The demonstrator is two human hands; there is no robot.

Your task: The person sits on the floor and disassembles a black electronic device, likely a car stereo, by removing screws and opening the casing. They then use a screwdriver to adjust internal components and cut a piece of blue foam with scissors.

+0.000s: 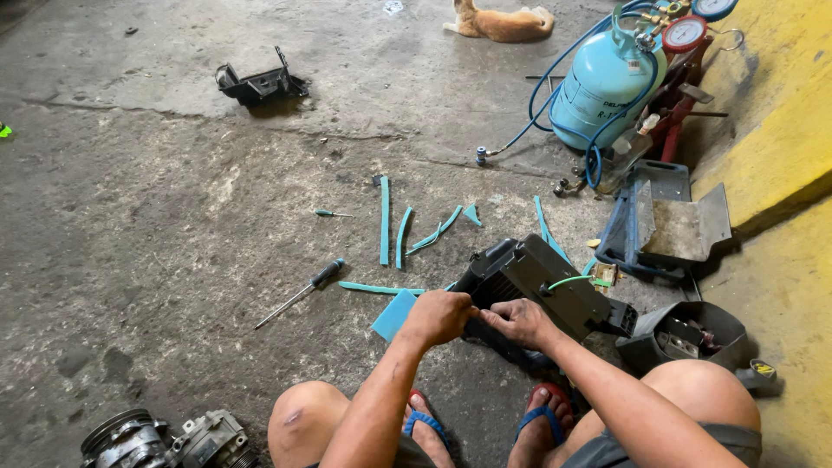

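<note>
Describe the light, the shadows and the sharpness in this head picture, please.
Head view: soft daylight, no harsh glare; the black plastic housing under the left hand and right hand is sharp; a soft shadow lies beside the black bracket; the pale blue gas cylinder shows a mild sheen; the straight edges bend slightly near the frame borders.

Left of the light blue gas cylinder (605,82) lie teal foam strips (384,221), two screwdrivers (300,293), a black bracket (260,85); a dog (503,22) rests beyond.

Left hand (439,317) and right hand (520,322) gripping black plastic housing (542,286), teal foam strips (384,221), screwdriver (301,293) nearby
</note>
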